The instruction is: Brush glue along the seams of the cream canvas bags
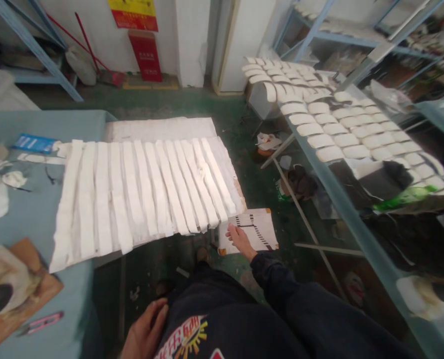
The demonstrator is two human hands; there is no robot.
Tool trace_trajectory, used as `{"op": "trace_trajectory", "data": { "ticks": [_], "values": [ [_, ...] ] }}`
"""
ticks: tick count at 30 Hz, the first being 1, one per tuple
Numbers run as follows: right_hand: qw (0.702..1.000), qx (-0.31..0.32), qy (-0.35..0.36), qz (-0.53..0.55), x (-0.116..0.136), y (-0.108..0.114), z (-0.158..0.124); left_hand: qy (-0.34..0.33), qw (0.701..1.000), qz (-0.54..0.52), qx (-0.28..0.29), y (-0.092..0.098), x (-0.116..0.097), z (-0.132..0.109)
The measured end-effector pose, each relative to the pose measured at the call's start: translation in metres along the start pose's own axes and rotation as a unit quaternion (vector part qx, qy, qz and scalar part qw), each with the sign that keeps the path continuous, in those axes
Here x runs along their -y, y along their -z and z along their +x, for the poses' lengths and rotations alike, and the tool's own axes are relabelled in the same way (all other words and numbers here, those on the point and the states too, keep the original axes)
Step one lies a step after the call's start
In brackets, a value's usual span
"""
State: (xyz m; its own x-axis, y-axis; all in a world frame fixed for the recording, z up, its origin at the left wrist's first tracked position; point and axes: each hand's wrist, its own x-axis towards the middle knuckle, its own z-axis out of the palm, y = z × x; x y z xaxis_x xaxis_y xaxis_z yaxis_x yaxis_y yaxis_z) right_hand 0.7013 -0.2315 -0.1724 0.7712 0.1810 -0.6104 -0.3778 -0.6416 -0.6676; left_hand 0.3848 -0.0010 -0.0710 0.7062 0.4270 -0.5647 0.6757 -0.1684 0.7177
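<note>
White fabric strips [117,204] lie side by side on a pale board [162,130], which juts out from the left table over the floor. My right hand [241,240] hangs in the air just off the board's near right corner. Its fingers are loosely stretched and nothing shows in them. Below it, a flat white box [263,229] with dark printed marks sits lower down. Close to my dark jacket [244,324], my left hand [146,328] is low at the front of my body, its fingers extended and holding nothing visible.
On the left table [78,294] are a blue packet [34,143], a brown sheet [44,279] and a pink-handled cutter [44,323]. Rows of curved white pieces [341,129] cover much of the right table [319,174]. A red box [145,56] stands by the wall.
</note>
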Motion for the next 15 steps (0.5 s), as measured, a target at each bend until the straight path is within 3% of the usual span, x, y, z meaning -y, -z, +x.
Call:
{"op": "trace_trajectory", "data": {
  "ticks": [3,6,10,15],
  "values": [
    [0.998,-0.017,-0.009,0.059,-0.008,-0.020,-0.010,0.040,0.997,-0.055,0.020,-0.004,-0.017,0.012],
    [0.991,-0.077,-0.017,0.108,-0.011,-0.028,-0.008,0.095,0.980,-0.171,0.018,-0.006,-0.025,0.035],
    [0.977,-0.141,-0.021,0.158,-0.006,-0.023,0.017,0.104,0.966,-0.237,-0.010,-0.011,-0.020,0.074],
    [0.969,-0.132,-0.035,0.206,-0.001,-0.021,0.050,0.096,0.957,-0.274,-0.021,-0.023,-0.018,0.108]
  ]
}}
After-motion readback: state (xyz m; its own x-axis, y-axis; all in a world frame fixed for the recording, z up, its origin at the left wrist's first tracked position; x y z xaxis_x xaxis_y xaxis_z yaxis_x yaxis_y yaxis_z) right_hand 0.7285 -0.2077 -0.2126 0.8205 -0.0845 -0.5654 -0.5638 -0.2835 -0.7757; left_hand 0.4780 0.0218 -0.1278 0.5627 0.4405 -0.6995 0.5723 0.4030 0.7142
